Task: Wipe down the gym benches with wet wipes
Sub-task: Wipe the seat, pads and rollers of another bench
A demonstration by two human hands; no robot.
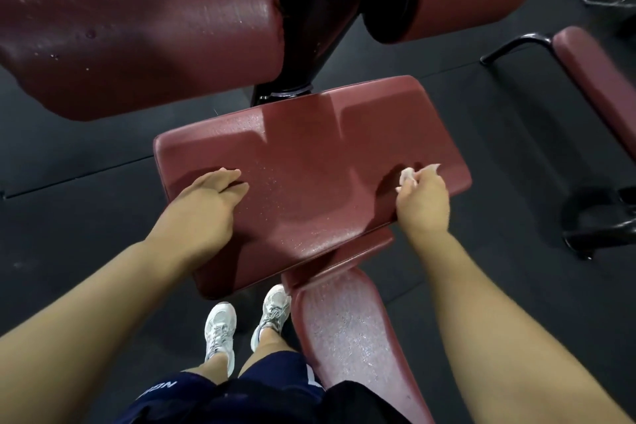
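A crumpled white wet wipe (pixel 409 175) is pinched in the fingers of the right hand (pixel 424 203) and held against the right part of the dark red padded vinyl seat pad (pixel 309 165), near its right edge. The left hand (pixel 203 200) is laid on the left part of the same pad, fingers straight and close together, nothing held. A wet sheen and droplets are seen on the pad. A narrower dark red bench pad (pixel 354 330) lies below it, beside white sneakers (pixel 220 327) on black rubber flooring (pixel 86 217). A large dark red roller pad (pixel 137 27) sits at upper left on a black metal post (pixel 327 10).
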